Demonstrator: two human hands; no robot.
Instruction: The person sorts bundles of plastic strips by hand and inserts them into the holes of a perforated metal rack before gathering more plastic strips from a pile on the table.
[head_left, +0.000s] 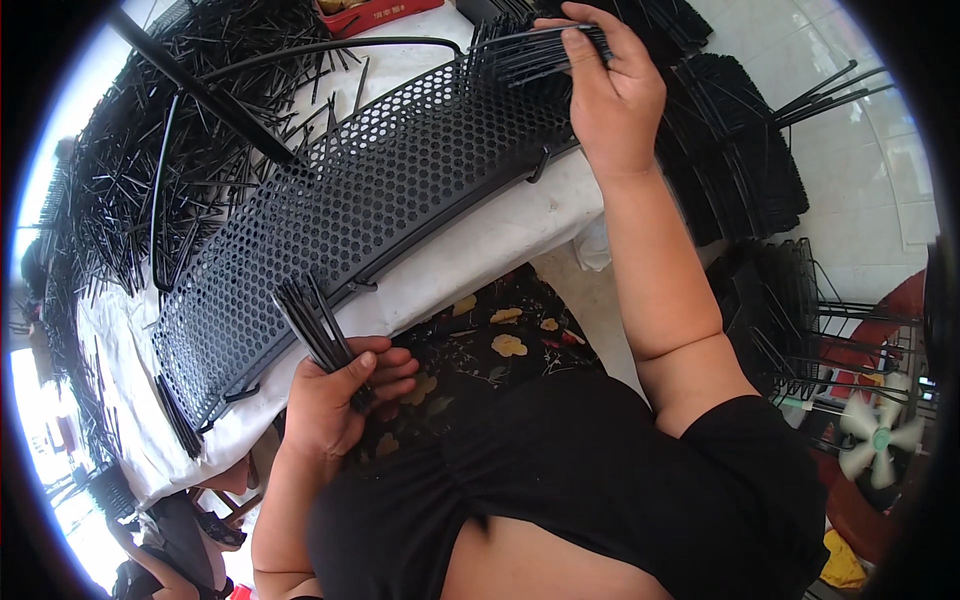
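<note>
My left hand is closed round a small bundle of thin black strips, held upright beside the near edge of a long black perforated panel. The panel lies slantwise across a white-covered table and has a rod handle and small hooks along its near side. Up at the panel's far right end, my right hand pinches the end of a black strip between thumb and fingers. More black strips lie close together there, just left of my right fingers. The exact grip is partly hidden by the thumb.
A large heap of loose black strips covers the table's far left. A red tray stands at the back. Stacked black racks with protruding rods are at the right, above a fan. Another person's arm shows at lower left.
</note>
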